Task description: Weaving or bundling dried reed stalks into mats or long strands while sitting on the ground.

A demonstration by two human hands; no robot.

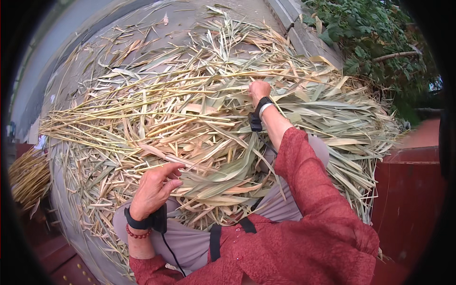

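A thick layer of dry reed leaves and stalks (185, 133) lies spread before me, straw-yellow and pale green. My right hand (259, 90) is closed in a fist over the far middle of it, among long yellow stalks (156, 95). Whatever that fist grips is hidden by the fingers. At the near left, my left hand (154, 187) hovers by the pile's near side, thumb and forefinger apart, with nothing visible between them. Close to its fingertips lie broad green leaves (228, 178).
A bundle of brown stalks (29, 178) stands at the far left. Green leafy plants (375, 42) grow beyond a concrete kerb (299, 33) at the upper right. Dark red panels flank me, one at the right (408, 199). Loose scraps litter the grey ground (180, 21).
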